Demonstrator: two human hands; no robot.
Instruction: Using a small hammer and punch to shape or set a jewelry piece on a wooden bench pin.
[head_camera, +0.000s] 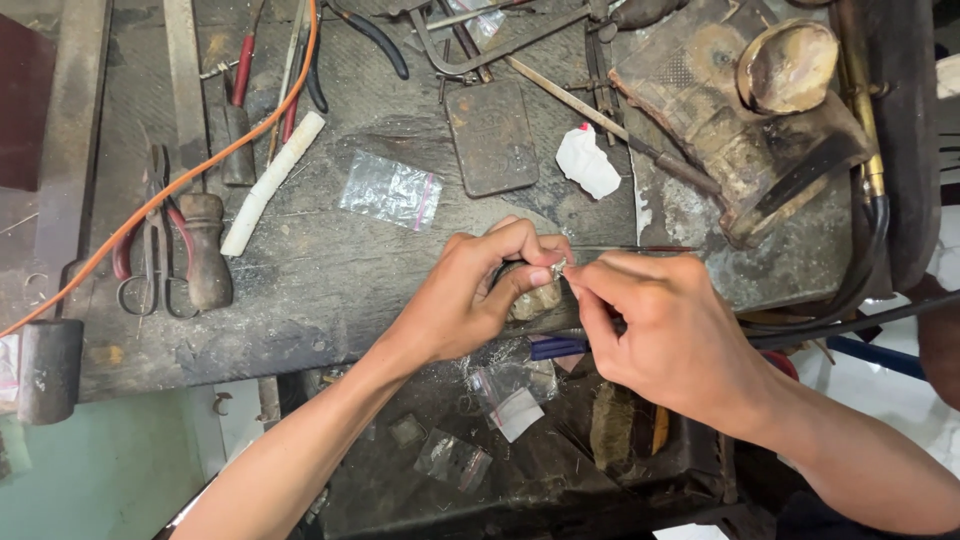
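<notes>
Workbench (330, 290) of dark, scarred, grimy wood is carrying the scattered tools. Both hands are meeting at its front edge, apparently for support. The left hand (480, 295) is curling closed around a rough, pale stone-like lump (537, 300), steadying it. The right hand (660, 335) is pinching a tiny bright silvery metal piece (560, 267) between fingertips, just above the lump. A crinkled clear plastic bag (390, 190) is lying apart, behind.
</notes>
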